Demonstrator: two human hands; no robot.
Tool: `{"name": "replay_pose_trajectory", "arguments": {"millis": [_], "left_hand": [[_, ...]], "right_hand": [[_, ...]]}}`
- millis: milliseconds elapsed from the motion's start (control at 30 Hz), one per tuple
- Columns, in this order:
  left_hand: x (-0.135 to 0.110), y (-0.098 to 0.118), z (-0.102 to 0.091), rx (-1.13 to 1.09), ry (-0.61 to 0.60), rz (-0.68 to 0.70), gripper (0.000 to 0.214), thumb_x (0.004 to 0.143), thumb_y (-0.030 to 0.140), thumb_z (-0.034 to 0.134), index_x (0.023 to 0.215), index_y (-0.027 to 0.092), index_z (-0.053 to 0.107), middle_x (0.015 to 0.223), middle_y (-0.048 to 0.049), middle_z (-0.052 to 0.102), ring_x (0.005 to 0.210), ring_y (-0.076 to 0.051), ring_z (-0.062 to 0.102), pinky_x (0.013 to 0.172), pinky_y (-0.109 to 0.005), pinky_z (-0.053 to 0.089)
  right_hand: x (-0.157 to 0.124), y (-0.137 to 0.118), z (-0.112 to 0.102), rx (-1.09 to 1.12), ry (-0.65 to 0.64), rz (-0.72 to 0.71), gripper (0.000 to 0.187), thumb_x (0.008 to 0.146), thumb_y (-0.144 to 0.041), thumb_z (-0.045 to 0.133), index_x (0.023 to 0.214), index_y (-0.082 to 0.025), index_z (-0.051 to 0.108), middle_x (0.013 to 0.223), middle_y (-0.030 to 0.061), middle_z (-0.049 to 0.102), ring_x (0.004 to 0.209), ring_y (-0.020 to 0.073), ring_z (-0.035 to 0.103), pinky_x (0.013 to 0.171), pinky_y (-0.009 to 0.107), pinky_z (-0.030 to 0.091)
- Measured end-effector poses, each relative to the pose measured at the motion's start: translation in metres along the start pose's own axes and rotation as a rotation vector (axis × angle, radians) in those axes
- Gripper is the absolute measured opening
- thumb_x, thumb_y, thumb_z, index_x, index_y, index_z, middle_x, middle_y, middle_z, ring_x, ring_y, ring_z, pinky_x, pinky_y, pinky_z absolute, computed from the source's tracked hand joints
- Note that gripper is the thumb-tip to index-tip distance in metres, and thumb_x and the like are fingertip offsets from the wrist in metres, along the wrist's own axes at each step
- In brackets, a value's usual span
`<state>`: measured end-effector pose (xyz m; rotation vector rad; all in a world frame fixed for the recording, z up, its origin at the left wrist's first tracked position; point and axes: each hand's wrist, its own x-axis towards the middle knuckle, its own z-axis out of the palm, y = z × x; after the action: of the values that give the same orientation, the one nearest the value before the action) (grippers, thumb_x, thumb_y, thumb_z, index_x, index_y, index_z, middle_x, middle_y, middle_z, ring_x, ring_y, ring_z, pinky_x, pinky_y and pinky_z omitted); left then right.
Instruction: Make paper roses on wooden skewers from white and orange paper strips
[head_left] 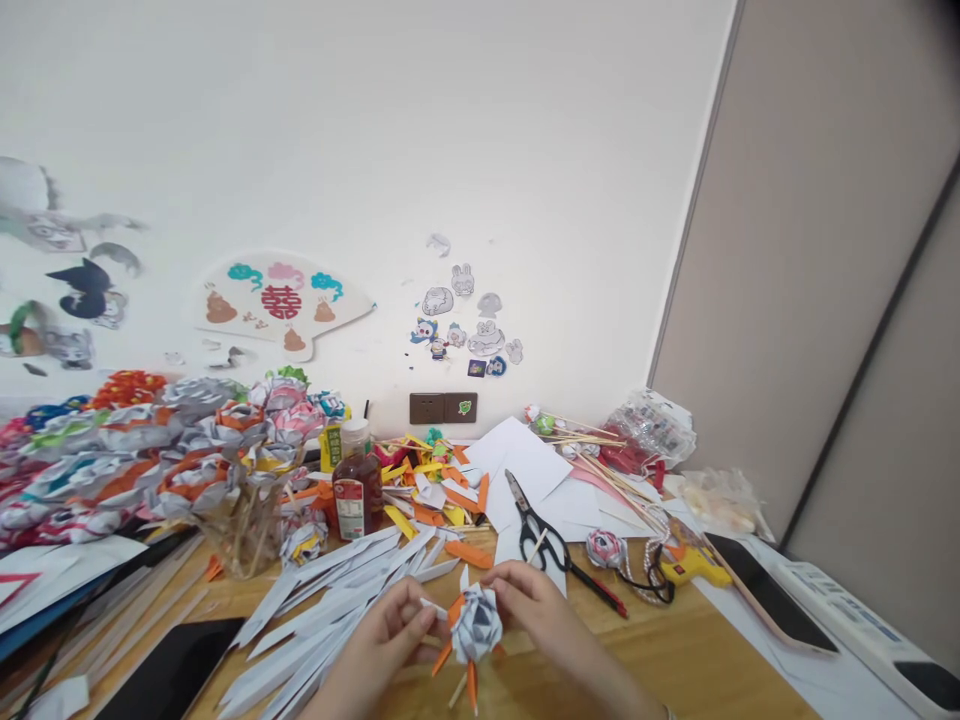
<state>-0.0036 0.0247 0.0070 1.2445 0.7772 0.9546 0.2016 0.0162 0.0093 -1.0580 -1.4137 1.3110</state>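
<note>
Low in the middle of the view, both my hands hold a paper flower (475,622) of white, grey and orange folded strips on a thin wooden stick. My left hand (391,632) pinches a white strip at the flower's left side. My right hand (534,603) grips the flower's right side with bent fingers. Orange petal tips stick out below the flower.
Folded white paper strips (330,600) lie to the left on the wooden table (675,660). Black scissors (544,540), a brown bottle (358,487), a yellow glue gun (694,568), a phone (765,592), a jar of finished paper flowers (202,450) and wooden sticks (600,450) lie around.
</note>
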Motion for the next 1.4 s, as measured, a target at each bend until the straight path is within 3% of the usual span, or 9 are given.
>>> {"name": "replay_pose_trajectory", "arguments": {"millis": [167,300,433,633,767,900,1100,1233,1400], "left_hand": [[-0.005,0.008,0.003,0.140,0.216,0.109,0.047,0.058,0.066,0.071,0.062,0.021,0.055,0.072,-0.0033,0.076,0.078,-0.023,0.068,0.071,-0.034,0.054],[-0.007,0.005,0.001,0.264,0.315,0.210,0.046,0.060,0.067,0.069,0.063,0.022,0.060,0.078,-0.0061,0.076,0.083,-0.027,0.068,0.074,-0.034,0.054],[-0.010,0.000,0.005,0.364,0.298,0.259,0.038,0.066,0.060,0.068,0.064,0.023,0.063,0.081,-0.0079,0.075,0.087,-0.029,0.067,0.076,-0.034,0.053],[-0.021,-0.002,0.019,0.566,0.171,0.309,0.009,0.078,0.032,0.064,0.074,0.024,0.068,0.104,-0.0092,0.073,0.101,-0.029,0.063,0.089,-0.034,0.048],[-0.015,-0.004,0.012,0.551,0.226,0.244,0.013,0.069,0.021,0.064,0.081,0.024,0.068,0.109,-0.0089,0.071,0.104,-0.029,0.062,0.084,-0.035,0.051],[-0.005,-0.001,-0.001,0.285,0.306,0.095,0.024,0.070,0.039,0.064,0.084,0.020,0.065,0.093,-0.0084,0.073,0.092,-0.029,0.067,0.078,-0.037,0.053],[0.001,-0.003,-0.001,0.036,0.226,-0.062,0.058,0.054,0.069,0.069,0.087,0.021,0.066,0.075,-0.0008,0.072,0.071,-0.021,0.067,0.063,-0.029,0.052],[0.002,-0.009,0.007,0.038,0.122,-0.149,0.057,0.042,0.066,0.078,0.068,0.018,0.063,0.047,0.0068,0.058,0.045,-0.010,0.051,0.046,-0.020,0.039],[0.000,-0.003,0.013,0.027,0.096,-0.177,0.056,0.037,0.060,0.083,0.062,0.016,0.060,0.042,0.0088,0.054,0.039,-0.006,0.043,0.042,-0.018,0.031]], "right_hand": [[0.002,0.001,-0.006,0.043,0.099,0.133,0.052,0.065,-0.068,0.063,0.085,-0.021,0.051,0.071,-0.0006,0.065,0.056,0.0147,0.061,0.057,0.026,0.044],[-0.003,-0.001,-0.001,0.061,0.025,0.192,0.056,0.065,-0.071,0.061,0.082,-0.020,0.047,0.069,0.0009,0.067,0.050,0.0128,0.060,0.053,0.023,0.040],[-0.006,0.001,0.010,0.161,-0.067,0.197,0.061,0.060,-0.072,0.067,0.083,-0.017,0.051,0.068,0.0020,0.066,0.050,0.0121,0.058,0.054,0.024,0.041],[0.001,0.012,0.008,0.288,0.031,0.065,0.057,0.059,-0.064,0.075,0.082,-0.016,0.057,0.070,0.0005,0.063,0.055,0.0125,0.057,0.061,0.028,0.045],[0.003,0.003,-0.001,0.187,0.097,-0.016,0.059,0.058,-0.067,0.074,0.083,-0.016,0.059,0.072,0.0012,0.063,0.056,0.0135,0.056,0.060,0.028,0.046],[0.000,-0.006,-0.002,0.069,0.082,-0.087,0.057,0.060,-0.068,0.072,0.079,-0.016,0.059,0.073,0.0023,0.061,0.064,0.0160,0.057,0.061,0.029,0.047],[-0.006,-0.001,0.005,-0.005,-0.132,-0.096,0.046,0.070,-0.059,0.069,0.078,-0.015,0.058,0.066,0.0003,0.058,0.059,0.0139,0.054,0.056,0.025,0.042],[-0.009,0.002,0.009,-0.029,-0.193,-0.085,0.041,0.072,-0.053,0.070,0.076,-0.014,0.060,0.061,-0.0020,0.054,0.054,0.0112,0.050,0.054,0.023,0.039],[-0.010,0.002,0.013,0.013,-0.191,-0.066,0.046,0.069,-0.057,0.071,0.079,-0.012,0.062,0.063,-0.0014,0.055,0.057,0.0120,0.051,0.056,0.024,0.040]]}}
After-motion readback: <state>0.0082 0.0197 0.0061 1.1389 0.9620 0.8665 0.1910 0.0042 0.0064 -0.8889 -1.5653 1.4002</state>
